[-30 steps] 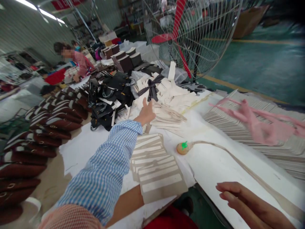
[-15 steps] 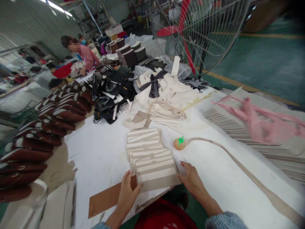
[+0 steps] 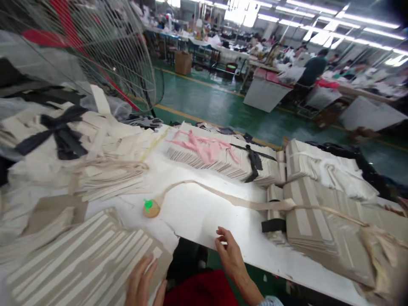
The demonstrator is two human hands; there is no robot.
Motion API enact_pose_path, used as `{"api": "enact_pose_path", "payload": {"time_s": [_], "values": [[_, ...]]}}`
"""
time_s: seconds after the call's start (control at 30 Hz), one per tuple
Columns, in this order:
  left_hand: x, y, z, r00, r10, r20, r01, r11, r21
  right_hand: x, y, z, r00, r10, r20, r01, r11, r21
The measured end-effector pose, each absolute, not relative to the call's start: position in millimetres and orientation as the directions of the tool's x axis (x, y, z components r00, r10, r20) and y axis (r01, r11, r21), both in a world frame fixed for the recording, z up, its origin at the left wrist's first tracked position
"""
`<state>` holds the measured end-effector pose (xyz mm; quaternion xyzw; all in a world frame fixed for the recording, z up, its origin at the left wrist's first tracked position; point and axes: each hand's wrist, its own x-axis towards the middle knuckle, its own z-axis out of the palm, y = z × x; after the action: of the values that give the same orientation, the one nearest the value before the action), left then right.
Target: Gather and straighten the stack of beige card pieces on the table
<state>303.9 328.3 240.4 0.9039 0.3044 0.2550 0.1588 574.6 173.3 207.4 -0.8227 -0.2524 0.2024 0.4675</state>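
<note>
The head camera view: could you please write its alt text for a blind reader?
The person's left hand rests on fanned striped beige pieces; the right hand, empty, hovers near the edge of the white table. Tied stacks lie to the right, loose strips and a red-bladed fan to the left.

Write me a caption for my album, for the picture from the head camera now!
One hand on striped beige pieces, the other above the white table.

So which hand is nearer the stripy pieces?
Left. The left hand is over the stripy pieces; the right hand is off to their right, by the white table.
</note>
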Motion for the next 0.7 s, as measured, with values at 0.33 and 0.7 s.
{"api": "enact_pose_path", "payload": {"time_s": [0.33, 0.7], "values": [[595.3, 278.4, 238.9, 0.98, 0.164, 0.113, 0.031, -0.685, 0.728, 660.6, 73.9, 276.8, 0.797, 0.598, 0.079, 0.358, -0.364, -0.86], [729.7, 252.7, 190.9, 0.997, -0.075, 0.015, -0.067, -0.766, 0.639, 869.2, 63.4, 364.0, 0.334, 0.942, 0.026, 0.926, -0.323, -0.195]]}}
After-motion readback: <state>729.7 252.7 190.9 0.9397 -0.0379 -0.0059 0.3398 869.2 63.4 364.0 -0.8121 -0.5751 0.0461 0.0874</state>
